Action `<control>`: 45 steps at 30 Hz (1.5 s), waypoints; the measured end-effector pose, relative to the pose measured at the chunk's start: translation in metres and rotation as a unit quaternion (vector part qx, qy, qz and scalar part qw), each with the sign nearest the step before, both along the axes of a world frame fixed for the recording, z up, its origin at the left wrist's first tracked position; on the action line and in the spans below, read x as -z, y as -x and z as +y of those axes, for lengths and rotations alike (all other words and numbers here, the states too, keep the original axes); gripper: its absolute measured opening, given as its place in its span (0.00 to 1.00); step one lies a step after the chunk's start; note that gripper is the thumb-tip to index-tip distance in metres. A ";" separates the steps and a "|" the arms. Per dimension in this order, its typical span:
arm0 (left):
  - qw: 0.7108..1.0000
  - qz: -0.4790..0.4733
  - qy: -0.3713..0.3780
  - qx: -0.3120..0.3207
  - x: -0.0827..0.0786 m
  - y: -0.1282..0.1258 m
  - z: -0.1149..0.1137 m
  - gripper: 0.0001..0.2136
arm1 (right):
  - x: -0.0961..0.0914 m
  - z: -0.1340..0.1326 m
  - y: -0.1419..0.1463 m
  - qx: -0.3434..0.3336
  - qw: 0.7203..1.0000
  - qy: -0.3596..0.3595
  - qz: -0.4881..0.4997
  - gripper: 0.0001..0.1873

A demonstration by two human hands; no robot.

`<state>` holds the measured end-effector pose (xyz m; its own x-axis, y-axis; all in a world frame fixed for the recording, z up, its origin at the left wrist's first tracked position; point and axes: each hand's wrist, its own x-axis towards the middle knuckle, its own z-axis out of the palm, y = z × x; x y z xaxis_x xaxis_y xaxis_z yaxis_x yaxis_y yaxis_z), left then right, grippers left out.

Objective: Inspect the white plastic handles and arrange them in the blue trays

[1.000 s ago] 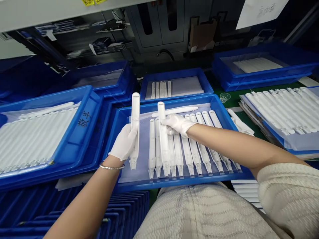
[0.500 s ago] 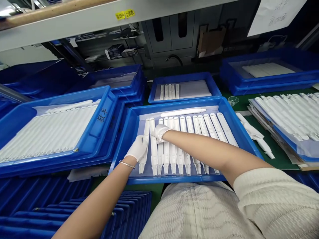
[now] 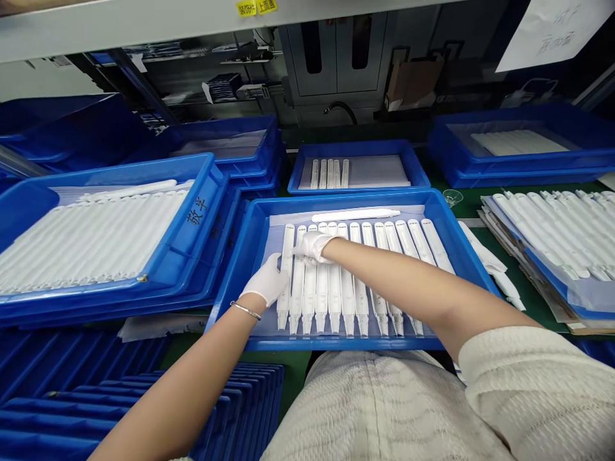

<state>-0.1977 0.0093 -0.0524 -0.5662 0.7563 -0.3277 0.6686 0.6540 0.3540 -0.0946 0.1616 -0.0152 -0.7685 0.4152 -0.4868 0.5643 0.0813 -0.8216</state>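
Observation:
A blue tray [image 3: 240, 269] in front of me holds a row of several long white plastic pieces [image 3: 365, 275] lying side by side on a clear sheet. One more white piece [image 3: 355, 214] lies crosswise at the tray's far end. My left hand [image 3: 266, 285], in a white glove, rests against the leftmost white piece [image 3: 287, 256], with its fingers curled along it. My right hand [image 3: 314, 245], also gloved, lies on top of the pieces just to the right, fingers bent down onto them.
A larger blue tray [image 3: 192, 243] full of white pieces stands at the left. A smaller tray [image 3: 413, 168] with a few pieces sits behind. More pieces lie on sheets at the right [image 3: 552, 230]. Stacked blue trays [image 3: 120, 410] fill the lower left.
Both hands held a white piece upright above the tray a second ago. Those pieces now lie flat at the left end of the row, with the hands pressing on them.

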 end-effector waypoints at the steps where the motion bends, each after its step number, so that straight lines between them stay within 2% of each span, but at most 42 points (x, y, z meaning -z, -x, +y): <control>1: 1.000 0.002 0.003 0.000 0.000 0.001 -0.001 0.27 | -0.006 0.008 -0.005 -0.020 0.998 -0.061 -0.026 0.20; 2: 1.000 0.004 0.004 0.001 -0.001 0.003 -0.001 0.28 | -0.012 0.018 -0.012 -0.041 0.989 -0.132 -0.051 0.19; 4: 1.000 0.008 0.004 0.005 -0.004 0.004 -0.002 0.29 | -0.023 0.043 -0.026 -0.077 0.954 -0.275 -0.095 0.16; 7: 1.000 0.012 -0.005 0.011 -0.011 0.004 -0.002 0.30 | -0.031 0.080 -0.049 -0.117 0.872 -0.444 -0.171 0.18; 10: 0.999 0.022 -0.028 0.010 -0.018 0.002 -0.002 0.30 | -0.027 0.100 -0.065 -0.154 0.798 -0.526 -0.251 0.20; 12: 0.998 0.027 -0.055 0.005 -0.021 0.002 -0.002 0.31 | -0.021 0.103 -0.070 -0.179 0.766 -0.552 -0.277 0.21; 14: 0.995 0.033 -0.092 -0.005 -0.022 0.003 -0.004 0.32 | -0.015 0.103 -0.070 -0.202 0.746 -0.568 -0.283 0.21; 18: 0.985 0.047 -0.165 -0.023 -0.023 0.005 -0.005 0.30 | -0.008 0.104 -0.067 -0.226 0.732 -0.580 -0.276 0.17; 22: 0.969 0.056 -0.239 -0.022 -0.030 0.003 -0.004 0.28 | -0.007 0.107 -0.074 -0.211 0.741 -0.592 -0.237 0.14; 26: 0.951 0.046 -0.306 -0.015 -0.044 -0.005 -0.003 0.28 | -0.019 0.108 -0.093 -0.152 0.756 -0.614 -0.166 0.14; 29: 0.942 -0.044 -0.332 0.002 -0.059 -0.023 0.004 0.28 | -0.039 0.107 -0.108 -0.076 0.761 -0.633 -0.120 0.13; 30: 0.938 -0.090 -0.334 0.012 -0.065 -0.032 0.009 0.28 | -0.047 0.106 -0.112 -0.040 0.785 -0.612 -0.087 0.15; 31: 0.932 -0.137 -0.334 0.024 -0.071 -0.042 0.014 0.28 | -0.053 0.104 -0.117 -0.001 0.828 -0.560 -0.028 0.16; 32: 0.924 -0.186 -0.331 0.038 -0.076 -0.053 0.021 0.28 | -0.059 0.101 -0.121 0.038 0.880 -0.469 0.057 0.15; 33: 0.915 -0.242 -0.317 0.055 -0.081 -0.065 0.028 0.29 | -0.062 0.098 -0.124 0.073 0.923 -0.343 0.160 0.14; 34: 0.903 -0.307 -0.290 0.074 -0.085 -0.076 0.035 0.29 | -0.065 0.094 -0.128 0.097 0.940 -0.197 0.261 0.12; 35: 0.885 -0.373 -0.263 0.095 -0.087 -0.086 0.043 0.30 | -0.065 0.089 -0.132 0.108 0.932 -0.063 0.340 0.10; 36: 0.860 -0.437 -0.235 0.120 -0.088 -0.096 0.050 0.31 | -0.064 0.084 -0.135 0.110 0.913 0.036 0.391 0.09; 37: 0.830 -0.500 -0.203 0.140 -0.087 -0.105 0.055 0.31 | -0.063 0.079 -0.139 0.113 0.893 0.105 0.423 0.08; 40: 0.729 -0.656 -0.118 0.158 -0.076 -0.126 0.063 0.31 | -0.054 0.062 -0.147 0.129 0.859 0.202 0.453 0.09; 41: 0.707 -0.683 -0.104 0.154 -0.071 -0.131 0.062 0.29 | -0.050 0.058 -0.148 0.126 0.856 0.219 0.452 0.10; 42: 0.705 -0.686 -0.109 0.148 -0.066 -0.135 0.060 0.28 | -0.046 0.055 -0.148 0.116 0.857 0.235 0.445 0.10; 43: 0.714 -0.675 -0.109 0.148 -0.062 -0.136 0.058 0.25 | -0.042 0.054 -0.146 0.096 0.861 0.245 0.435 0.10; 45: 0.752 -0.637 -0.102 0.136 -0.055 -0.134 0.056 0.19 | -0.036 0.061 -0.140 0.070 0.875 0.248 0.411 0.09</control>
